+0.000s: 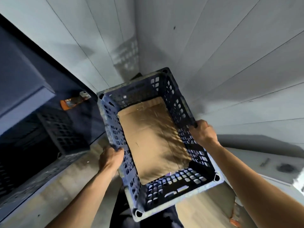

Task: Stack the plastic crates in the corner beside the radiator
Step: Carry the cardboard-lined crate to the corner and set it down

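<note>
A dark blue perforated plastic crate fills the middle of the head view, held up off the floor facing a grey panelled wall corner. A sheet of brown cardboard lies in its bottom. My left hand grips the crate's left long rim, fingers curled over the edge. My right hand grips the right long rim. A second dark perforated crate stands on the floor at the left, under a dark blue cabinet.
A dark blue cabinet occupies the left side. An orange-and-white packet lies beside it. Grey panelled walls meet in a corner ahead. A white unit sits at the right, with light wooden floor below.
</note>
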Motion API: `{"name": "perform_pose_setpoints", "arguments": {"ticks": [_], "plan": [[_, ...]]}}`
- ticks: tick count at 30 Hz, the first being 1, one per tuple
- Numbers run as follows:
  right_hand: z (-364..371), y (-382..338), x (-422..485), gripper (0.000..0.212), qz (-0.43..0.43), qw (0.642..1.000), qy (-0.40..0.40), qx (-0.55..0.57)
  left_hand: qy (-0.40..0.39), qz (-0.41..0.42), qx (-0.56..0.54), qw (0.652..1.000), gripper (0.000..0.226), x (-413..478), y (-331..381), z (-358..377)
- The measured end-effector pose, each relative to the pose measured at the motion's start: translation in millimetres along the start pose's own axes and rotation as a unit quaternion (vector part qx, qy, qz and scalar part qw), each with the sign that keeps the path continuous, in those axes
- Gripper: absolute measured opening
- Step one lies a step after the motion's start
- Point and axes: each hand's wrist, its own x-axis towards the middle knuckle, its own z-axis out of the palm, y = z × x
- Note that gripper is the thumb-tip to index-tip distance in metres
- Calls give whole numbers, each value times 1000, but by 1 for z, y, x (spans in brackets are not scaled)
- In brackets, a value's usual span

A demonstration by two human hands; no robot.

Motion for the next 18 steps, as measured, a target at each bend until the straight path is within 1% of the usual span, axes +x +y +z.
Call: {"name": "perform_pose_setpoints", "arguments": {"ticks": [4,9,12,15,18], "plan": [[36,8,45,37,5,1000,4,-29,1,-4,26,1000,34,41,-1,41],[79,26,105,37,4,999,-6,-38,0,-13,56,998,43,86,0,94],[101,34,135,31,-3,999,-22,-43,-7,-13,85,996,42,103,2,120],[113,35,157,33,-18,998,-34,-51,-32,-24,96,995,43,115,3,137],[120,29,176,30,-39,996,-46,-61,-65,-34,77,994,45,129,7,153]]}}
